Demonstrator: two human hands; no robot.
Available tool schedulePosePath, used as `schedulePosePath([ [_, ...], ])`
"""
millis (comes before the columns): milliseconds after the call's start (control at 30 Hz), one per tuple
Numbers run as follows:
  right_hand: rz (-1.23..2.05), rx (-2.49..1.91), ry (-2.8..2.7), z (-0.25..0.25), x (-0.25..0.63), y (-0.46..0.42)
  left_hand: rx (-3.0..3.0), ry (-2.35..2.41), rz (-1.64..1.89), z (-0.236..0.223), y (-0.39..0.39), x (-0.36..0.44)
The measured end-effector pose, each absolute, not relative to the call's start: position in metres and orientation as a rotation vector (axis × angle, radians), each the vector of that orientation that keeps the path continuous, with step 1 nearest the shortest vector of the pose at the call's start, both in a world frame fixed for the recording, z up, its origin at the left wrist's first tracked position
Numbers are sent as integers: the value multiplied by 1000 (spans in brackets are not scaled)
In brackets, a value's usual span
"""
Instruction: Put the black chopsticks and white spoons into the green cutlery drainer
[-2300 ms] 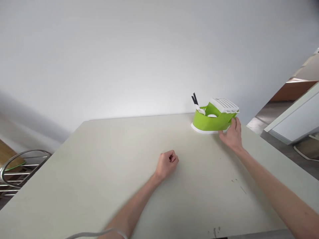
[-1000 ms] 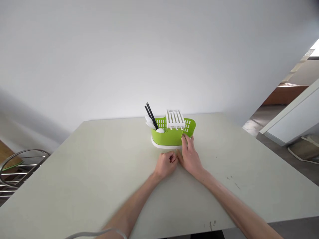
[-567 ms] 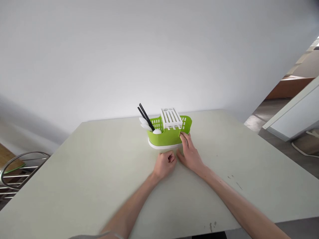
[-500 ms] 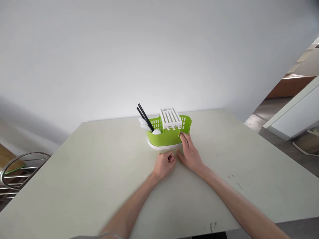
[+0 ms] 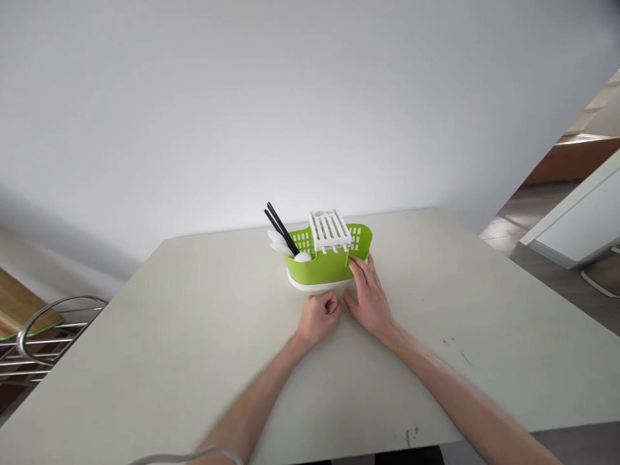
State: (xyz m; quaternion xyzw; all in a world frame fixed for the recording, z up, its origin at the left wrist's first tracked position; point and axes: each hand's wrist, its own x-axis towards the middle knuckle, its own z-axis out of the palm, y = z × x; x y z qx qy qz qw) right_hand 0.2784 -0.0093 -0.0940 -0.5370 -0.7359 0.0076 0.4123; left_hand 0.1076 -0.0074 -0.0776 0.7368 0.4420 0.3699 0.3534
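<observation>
A green cutlery holder (image 5: 322,270) with a white base (image 5: 310,286) stands on the table near the wall. Black chopsticks (image 5: 279,226) and white spoons (image 5: 278,242) lean out of its left compartment, and a white slotted rack (image 5: 330,230) bridges its middle. My left hand (image 5: 320,316) rests as a loose fist on the tabletop in front of the base, with nothing visible in its curl. Fingers apart, my right hand (image 5: 371,300) lies at the holder's right front, fingertips against the green wall and thumb toward my left fist.
The pale table (image 5: 194,336) meets a white wall (image 5: 300,110) at its back edge. A metal rack (image 5: 53,336) with a wooden board (image 5: 24,300) is beyond the left edge. On the right are a floor and a white cabinet (image 5: 576,216).
My view has shifted slightly. Both hands and the cutlery holder keep nearly the same places and poses.
</observation>
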Motion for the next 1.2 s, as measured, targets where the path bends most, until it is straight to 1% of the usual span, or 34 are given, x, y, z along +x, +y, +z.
schedulePosePath([
  [433,-51,-1318,-1830,-97,279,-13,1863,1249,989,-75,-7,96],
  [600,-65,-1315,-1814,-97,278,-14,1747,1415,1052,-67,14,57],
  [733,-58,-1310,-1810,-97,277,-15,1547,1572,1108,-56,41,15],
  [900,-22,-1318,-1812,-96,277,-16,1290,1570,1210,-25,77,-14],
  [1100,-14,-1316,-1820,-97,278,-16,1064,1303,1384,42,118,-8],
  [1200,-22,-1312,-1825,-98,279,-15,1014,1222,1378,71,128,1],
])
